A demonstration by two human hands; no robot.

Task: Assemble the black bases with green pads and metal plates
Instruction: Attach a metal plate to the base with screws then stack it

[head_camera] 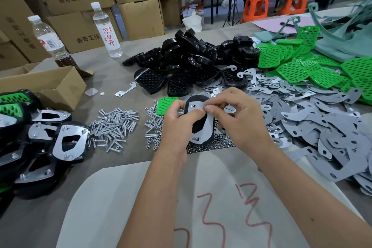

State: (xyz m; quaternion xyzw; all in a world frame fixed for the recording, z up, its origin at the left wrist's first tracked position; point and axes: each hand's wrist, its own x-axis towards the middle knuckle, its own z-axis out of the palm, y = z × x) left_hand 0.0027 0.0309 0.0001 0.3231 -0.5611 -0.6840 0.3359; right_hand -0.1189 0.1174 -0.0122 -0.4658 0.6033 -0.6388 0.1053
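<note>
Both hands work just above the nut pile [209, 144]: left hand [177, 119] grips a black base [198, 125], right hand [235, 115] pinches its metal plate [203, 131].

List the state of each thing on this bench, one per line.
black base: held in both hands, metal plate laid on it
left hand: grips base
right hand: pinches plate's top edge
water bottles: upright, capped
cardboard box: flaps open
</note>
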